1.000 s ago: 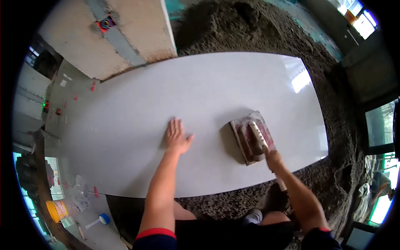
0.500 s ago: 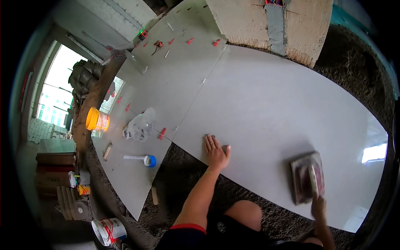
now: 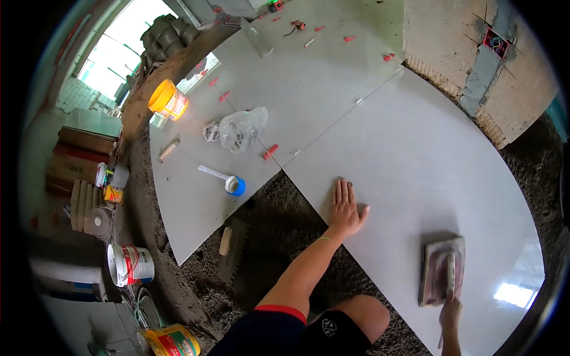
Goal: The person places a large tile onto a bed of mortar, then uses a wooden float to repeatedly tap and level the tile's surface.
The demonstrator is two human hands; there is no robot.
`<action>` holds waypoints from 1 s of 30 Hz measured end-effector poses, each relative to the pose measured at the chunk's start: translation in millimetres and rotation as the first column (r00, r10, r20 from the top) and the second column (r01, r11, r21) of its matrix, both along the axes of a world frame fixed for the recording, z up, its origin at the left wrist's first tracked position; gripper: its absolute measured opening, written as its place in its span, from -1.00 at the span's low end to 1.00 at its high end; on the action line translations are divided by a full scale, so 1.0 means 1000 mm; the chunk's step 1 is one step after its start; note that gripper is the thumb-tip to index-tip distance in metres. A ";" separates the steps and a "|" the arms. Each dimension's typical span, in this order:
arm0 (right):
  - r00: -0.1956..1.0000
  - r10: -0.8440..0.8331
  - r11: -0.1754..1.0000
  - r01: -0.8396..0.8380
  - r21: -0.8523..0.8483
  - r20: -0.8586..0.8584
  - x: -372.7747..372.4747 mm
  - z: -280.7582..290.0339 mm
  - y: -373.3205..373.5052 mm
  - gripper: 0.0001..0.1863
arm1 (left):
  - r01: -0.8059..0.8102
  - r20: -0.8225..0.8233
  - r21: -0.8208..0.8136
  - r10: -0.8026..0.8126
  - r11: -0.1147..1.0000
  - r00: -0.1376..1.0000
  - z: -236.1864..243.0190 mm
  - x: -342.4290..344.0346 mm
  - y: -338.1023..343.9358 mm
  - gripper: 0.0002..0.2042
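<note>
My left hand lies flat on a large glossy grey floor tile, fingers stretched forward, close to the tile's left edge. My right hand is wrapped around the handle of a rectangular float with a worn, dirty pad. The float is over the right part of the same tile, with a dark shadow beside it; whether its whole face touches the tile I cannot tell. Left of my left arm, a notched trowel with a wooden handle rests on dark, rough mortar.
On neighbouring tiles stand a yellow bucket, a clear plastic bag, a blue-and-white tape roll and several red wedges, one red wedge by the joint. A white bucket sits at left. A bare wall rises at far right.
The view has turned, so the scene sits rotated and further right. My left hand still presses flat on the tile. The float, blurred before, now appears sharper in my right hand.
</note>
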State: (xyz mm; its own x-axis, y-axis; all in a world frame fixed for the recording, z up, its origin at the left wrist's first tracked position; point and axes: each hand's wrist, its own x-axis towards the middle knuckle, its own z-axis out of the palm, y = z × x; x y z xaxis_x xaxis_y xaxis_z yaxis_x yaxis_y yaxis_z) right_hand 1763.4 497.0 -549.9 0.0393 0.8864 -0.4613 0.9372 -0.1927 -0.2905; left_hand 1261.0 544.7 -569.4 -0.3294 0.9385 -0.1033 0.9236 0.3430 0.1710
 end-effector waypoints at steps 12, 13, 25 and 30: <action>0.630 0.382 0.790 0.157 0.592 -0.676 -0.007 0.105 0.040 -0.51 | -0.001 -0.032 0.087 0.004 0.996 0.999 -0.001 -0.001 -0.008 -0.20; 0.829 0.306 0.860 -0.031 0.509 -0.467 -0.007 0.077 0.045 -0.53 | 0.000 -0.008 0.100 0.001 0.995 1.000 -0.002 -0.001 -0.009 -0.21; 0.932 0.127 0.658 0.177 0.732 -0.340 -0.058 0.145 0.120 -0.48 | 0.040 -0.001 0.069 -0.040 0.997 0.999 -0.001 -0.007 -0.012 -0.22; 0.854 0.438 0.749 -0.174 0.639 -0.281 -0.062 0.077 0.068 -0.48 | 0.039 0.002 0.119 -0.040 0.992 0.999 -0.008 -0.009 -0.009 -0.21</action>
